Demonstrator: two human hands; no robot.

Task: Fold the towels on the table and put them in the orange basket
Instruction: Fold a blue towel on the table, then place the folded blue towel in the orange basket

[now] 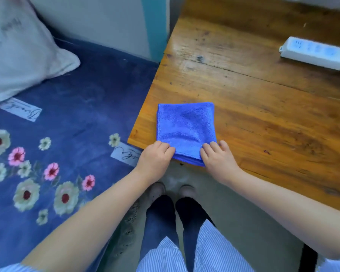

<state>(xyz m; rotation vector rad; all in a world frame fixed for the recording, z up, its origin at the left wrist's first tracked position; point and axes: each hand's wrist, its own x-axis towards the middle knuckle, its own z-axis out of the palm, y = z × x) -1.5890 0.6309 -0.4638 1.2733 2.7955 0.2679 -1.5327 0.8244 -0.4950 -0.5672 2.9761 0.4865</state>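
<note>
A blue towel, folded into a small square, lies on the near left corner of the wooden table. Its near edge hangs slightly over the table's edge. My left hand grips the towel's near left corner with curled fingers. My right hand grips the near right corner the same way. No orange basket is in view.
A white power strip lies at the table's far right. Left of the table is a bed with a blue flowered cover and a pale pillow. My legs and shoes stand on the floor below the table edge.
</note>
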